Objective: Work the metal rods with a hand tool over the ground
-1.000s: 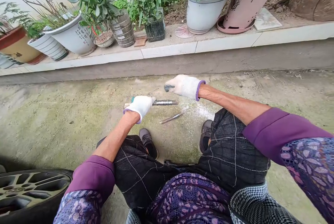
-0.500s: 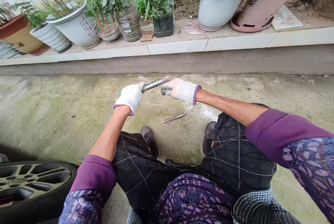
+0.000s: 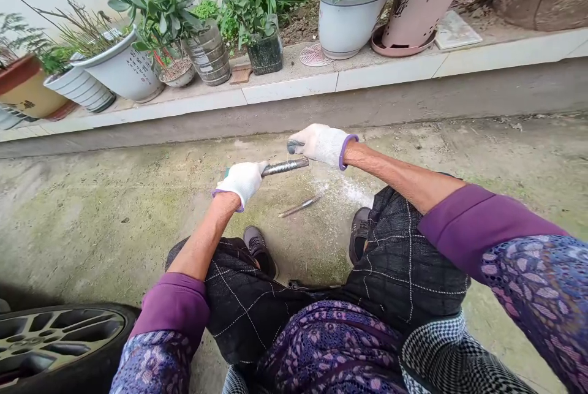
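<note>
My left hand [image 3: 241, 181], in a white work glove with purple trim, is closed around one end of a stick wound with shiny wire [image 3: 285, 166]. The stick points right, its bare brown tip sticking out past the coils. Just above that tip is my right hand [image 3: 316, 143], gloved alike with dark-coated fingertips, its fingers curled and pinched together. A thin strand seems to run from those fingers down to the coils. On the concrete below lies a second, thinner stick [image 3: 299, 206] with a silvery wrapped part.
A tiled ledge [image 3: 289, 90] crosses ahead, lined with potted plants, including a white pot [image 3: 351, 26] and a pink pot [image 3: 408, 5]. At lower left lies a car wheel [image 3: 59, 345]. White powdery bits [image 3: 351, 190] are scattered on the concrete floor near my right shoe [image 3: 359, 234].
My right hand has risen from beside the wound stick to above its tip. My left hand and the stick sit lower and further right in view. The view has also turned slightly.
</note>
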Action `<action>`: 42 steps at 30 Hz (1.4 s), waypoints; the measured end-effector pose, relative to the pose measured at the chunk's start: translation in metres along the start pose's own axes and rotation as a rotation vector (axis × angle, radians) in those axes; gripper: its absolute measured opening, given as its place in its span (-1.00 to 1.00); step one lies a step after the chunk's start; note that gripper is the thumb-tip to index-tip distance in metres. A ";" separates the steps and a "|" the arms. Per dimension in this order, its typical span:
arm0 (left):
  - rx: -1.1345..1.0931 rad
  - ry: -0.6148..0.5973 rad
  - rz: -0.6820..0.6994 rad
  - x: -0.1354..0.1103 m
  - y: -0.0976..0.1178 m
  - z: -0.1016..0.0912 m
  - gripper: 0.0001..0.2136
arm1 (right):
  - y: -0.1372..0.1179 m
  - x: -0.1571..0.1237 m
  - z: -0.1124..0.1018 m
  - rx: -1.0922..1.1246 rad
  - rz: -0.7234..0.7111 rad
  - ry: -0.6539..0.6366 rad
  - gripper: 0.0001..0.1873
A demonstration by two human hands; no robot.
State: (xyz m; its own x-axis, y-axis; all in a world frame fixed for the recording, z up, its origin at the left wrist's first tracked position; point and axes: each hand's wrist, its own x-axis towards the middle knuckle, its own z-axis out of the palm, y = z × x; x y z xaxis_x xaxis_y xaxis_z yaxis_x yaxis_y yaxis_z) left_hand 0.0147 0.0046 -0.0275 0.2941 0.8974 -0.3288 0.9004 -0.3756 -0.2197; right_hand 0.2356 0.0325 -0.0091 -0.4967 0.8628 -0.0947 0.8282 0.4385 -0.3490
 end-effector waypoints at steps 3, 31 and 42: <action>-0.131 0.059 -0.013 -0.006 0.006 -0.006 -0.68 | 0.013 0.002 -0.002 0.259 -0.016 0.019 -0.75; -0.119 0.032 -0.007 -0.008 -0.009 -0.003 -0.68 | 0.000 0.013 -0.003 0.256 -0.008 0.019 -0.75; -0.329 0.194 -0.179 0.002 -0.009 -0.006 -0.67 | -0.014 -0.003 0.012 0.282 -0.038 -0.002 -0.79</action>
State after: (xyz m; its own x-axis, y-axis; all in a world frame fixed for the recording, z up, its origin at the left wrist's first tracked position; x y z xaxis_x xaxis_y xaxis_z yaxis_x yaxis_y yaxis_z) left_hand 0.0094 0.0112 -0.0209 0.1503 0.9806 -0.1261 0.9879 -0.1440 0.0578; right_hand 0.2226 0.0204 -0.0149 -0.5263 0.8467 -0.0783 0.7044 0.3826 -0.5978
